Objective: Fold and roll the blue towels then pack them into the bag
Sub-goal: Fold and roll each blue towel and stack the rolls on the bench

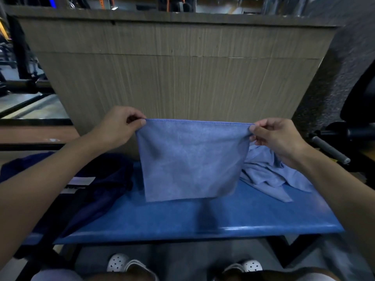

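Head view shows two hands holding up one blue towel [192, 159]. The left hand [119, 126] pinches the top left corner with thumb and fingers. The right hand [278, 138] pinches the top right corner the same way. The towel hangs down flat between them, over the blue worktop [203, 220]. Its long side runs left to right, from one hand to the other, so both hands are just as near to it. I cannot tell if the bottom edge touches the worktop. More towels lie in a messy pile [269, 171] on the worktop, by the right hand. The dark bag [97, 185] lies on the left, nearer the left hand. I think the folding is only starting. Next, one corner likely has to cross over to meet the other.
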